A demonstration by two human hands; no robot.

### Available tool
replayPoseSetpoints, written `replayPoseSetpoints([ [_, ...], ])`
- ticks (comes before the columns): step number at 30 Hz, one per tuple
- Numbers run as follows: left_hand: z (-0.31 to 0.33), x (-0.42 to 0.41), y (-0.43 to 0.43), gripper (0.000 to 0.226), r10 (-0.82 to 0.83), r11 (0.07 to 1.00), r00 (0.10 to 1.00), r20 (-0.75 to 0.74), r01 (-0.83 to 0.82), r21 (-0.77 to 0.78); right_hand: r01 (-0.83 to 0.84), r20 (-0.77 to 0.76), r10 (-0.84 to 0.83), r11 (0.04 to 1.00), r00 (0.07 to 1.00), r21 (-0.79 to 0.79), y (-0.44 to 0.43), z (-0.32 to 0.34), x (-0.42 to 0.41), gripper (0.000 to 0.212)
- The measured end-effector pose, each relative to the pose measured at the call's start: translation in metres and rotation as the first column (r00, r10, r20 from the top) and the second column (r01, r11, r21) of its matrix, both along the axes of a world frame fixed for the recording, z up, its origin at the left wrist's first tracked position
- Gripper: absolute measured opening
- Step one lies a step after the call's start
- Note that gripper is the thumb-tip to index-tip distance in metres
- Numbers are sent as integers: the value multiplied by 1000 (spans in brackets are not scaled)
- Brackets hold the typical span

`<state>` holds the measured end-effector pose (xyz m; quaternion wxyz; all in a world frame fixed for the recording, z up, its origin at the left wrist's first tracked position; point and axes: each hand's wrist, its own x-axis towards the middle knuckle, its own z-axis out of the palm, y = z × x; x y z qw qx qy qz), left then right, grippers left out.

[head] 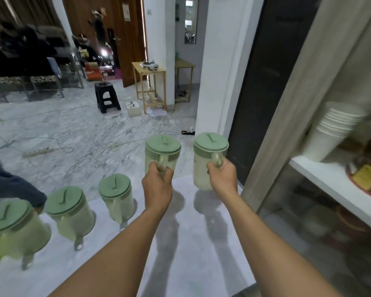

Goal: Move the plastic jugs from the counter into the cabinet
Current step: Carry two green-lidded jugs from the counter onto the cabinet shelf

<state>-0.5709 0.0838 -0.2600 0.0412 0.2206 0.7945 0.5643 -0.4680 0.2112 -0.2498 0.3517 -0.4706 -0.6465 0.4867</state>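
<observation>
Plastic jugs are the matter here: translucent, pale, round jugs with green flat lids. Largest in the view is the cabinet [338, 176], open to the right of the right hand, with a white shelf that already carries a stack of white paper cups [332, 129]; the free part of this shelf, near the cups, looks to me like the likely place for the jugs.

Below both hands lies the white glossy worktop [180, 243]. Three more lidded jugs stand on it in a row to the left of the left hand: the nearest jug [116, 198], the middle jug [70, 213] and the far-left jug [13, 228], all upright, with handles turned toward the person, I judge so that they are easy to take.

The left hand [157, 185] is closed around the handle of the left jug [162, 153], and the right hand [223, 176] is closed around the handle of the right jug [208, 155]. Both jugs are lifted clear of the worktop and held upright, so that the lids stay on. The right jug is closer to the cabinet, so it should probably go in first.
</observation>
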Motion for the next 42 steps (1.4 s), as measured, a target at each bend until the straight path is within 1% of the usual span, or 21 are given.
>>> replayPoseSetpoints([
  [3,41,2,-20,17,-75,995,997,-20,76,69,40,-7,-40,998,999,41,-29,47,16,14],
  [6,83,10,-43,14,-161,979,985,-66,168,120,78,-16,-77,994,997,81,-63,92,36,10],
  [10,132,30,-76,13,-233,950,964,-129,254,180,203,-40,-199,971,979,126,-112,140,67,11],
  [12,152,40,-93,12,-274,937,950,-146,299,184,277,-70,-269,950,961,145,-138,160,87,8],
  [15,176,56,-111,14,-323,913,932,-161,352,207,365,-82,-356,914,931,180,-172,187,117,14],
  [18,206,79,-125,18,-369,888,919,-135,392,241,429,-108,-415,871,904,240,-204,218,150,11],
  [22,244,119,-146,15,-464,825,876,-132,482,296,504,-122,-491,814,863,289,-240,255,198,11],
  [27,274,182,-179,16,-540,759,822,-181,569,316,585,-133,-578,735,805,342,-289,280,268,12],
  [30,286,223,-202,18,-577,721,793,-192,606,336,628,-155,-619,692,770,357,-322,288,310,19],
  [35,296,304,-245,16,-683,622,708,-177,692,367,721,-181,-713,592,677,360,-386,299,385,21],
  [39,302,364,-276,17,-711,586,670,-211,731,349,773,-194,-769,523,610,359,-428,304,443,25],
  [42,304,409,-295,16,-766,520,607,-210,778,354,807,-202,-807,462,554,368,-453,304,484,26],
])
